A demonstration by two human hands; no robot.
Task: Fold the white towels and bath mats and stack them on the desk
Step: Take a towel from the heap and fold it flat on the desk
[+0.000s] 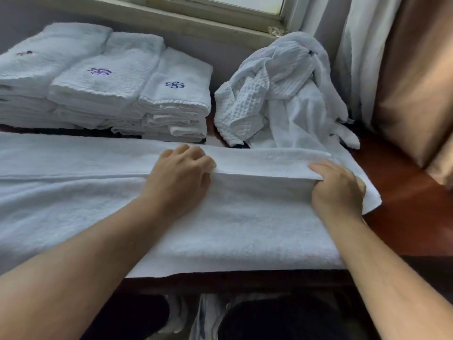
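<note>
Spread towel (220, 229): on surface (404, 204), along near edge.
Folded stacks (105, 94): behind spread towel, toward left, three side by side.
Crumpled pile (282, 94): behind spread towel, toward right, at far edge.

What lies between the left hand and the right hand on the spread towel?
Only the folded-over edge of the towel, running from the left hand to the right hand, both gripping it; nothing else, in the head view.

A pale-framed window (220, 3) sits above a grey wall (29, 15), white curtain (362, 57) and tan curtain (416, 82) at right.
</note>
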